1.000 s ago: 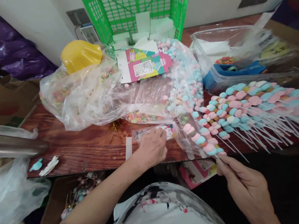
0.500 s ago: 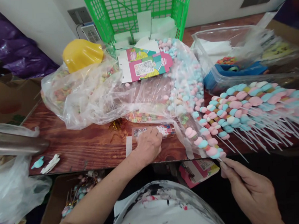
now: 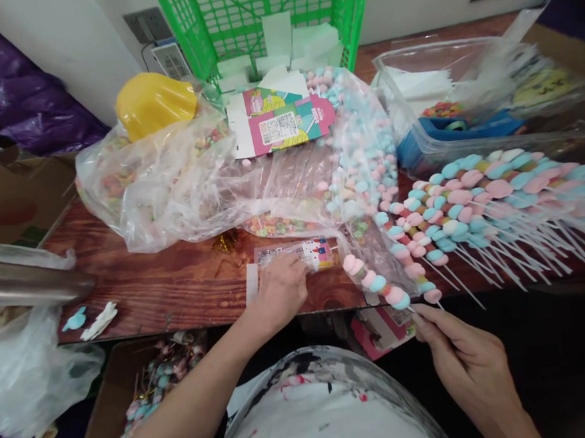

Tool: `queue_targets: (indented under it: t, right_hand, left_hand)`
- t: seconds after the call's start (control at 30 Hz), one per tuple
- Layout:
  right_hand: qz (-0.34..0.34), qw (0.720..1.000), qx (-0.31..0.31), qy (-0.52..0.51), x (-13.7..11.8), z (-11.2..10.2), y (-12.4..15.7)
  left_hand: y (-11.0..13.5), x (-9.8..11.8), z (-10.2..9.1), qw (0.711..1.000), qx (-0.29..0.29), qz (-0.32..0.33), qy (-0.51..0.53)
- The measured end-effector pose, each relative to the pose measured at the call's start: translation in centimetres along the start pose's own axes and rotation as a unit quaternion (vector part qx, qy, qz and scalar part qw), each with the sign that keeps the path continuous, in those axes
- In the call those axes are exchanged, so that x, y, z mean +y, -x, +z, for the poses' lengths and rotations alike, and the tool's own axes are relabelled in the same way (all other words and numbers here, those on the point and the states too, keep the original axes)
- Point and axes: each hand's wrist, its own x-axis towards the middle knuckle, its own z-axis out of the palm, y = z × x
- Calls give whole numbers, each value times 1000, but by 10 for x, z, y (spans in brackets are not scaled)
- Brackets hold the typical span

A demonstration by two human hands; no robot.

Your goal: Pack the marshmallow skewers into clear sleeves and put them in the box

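My right hand (image 3: pixel 465 350) pinches the white stick of a marshmallow skewer (image 3: pixel 377 284), its pink, blue and white pieces pointing up and left over the table's front edge. The lower stick is hidden in the fingers. On a clear printed plastic bag (image 3: pixel 318 254) lies my left hand (image 3: pixel 283 288), fingers curled down onto it and closed at its edge; the fingertips are partly hidden. The skewer's tip is to the right of the bag, apart from it. More marshmallow skewers (image 3: pixel 464 197) are piled at the right, sticks toward me.
Large clear bags of ring candies (image 3: pixel 170 187) and marshmallows (image 3: pixel 361 134) cover the table's middle, under a colourful card box (image 3: pixel 286 123). Behind stand a green basket (image 3: pixel 257 1) and a yellow bowl-like thing (image 3: pixel 157 105). A clear bin (image 3: pixel 432 142) is at right, a steel cylinder (image 3: pixel 26 281) at left.
My right hand has moved left with the skewer, bringing it away from the pile and nearer the bag. My left hand stays on the bag, shifted slightly toward me.
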Motion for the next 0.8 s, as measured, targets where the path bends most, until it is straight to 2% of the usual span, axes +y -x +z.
queue_targets:
  t: [0.07,0.13,0.37,0.47,0.6,0.8]
  right_hand:
    - [-2,1000,-6,-7,-1,0,1]
    - [5,1000,-8,-11,1,-2,2]
    - [49,998,-8,-26,9,-5,8]
    - [43,998,-24,-49,5,-1,4]
    - [47,995,-44,-78,-2,3,-6]
    - [21,996,-63,-60,-3,7,-17]
  left_hand:
    - [-1,-8,5,997,49,-10,60]
    - [0,-13,7,995,62,-11,80]
    - [7,-16,-5,997,-25,37,58]
    - [2,-24,-5,992,-17,11,122]
    - [-7,-35,-2,971,-23,-47,231]
    - [-12,-46,0,950,-47,-76,300]
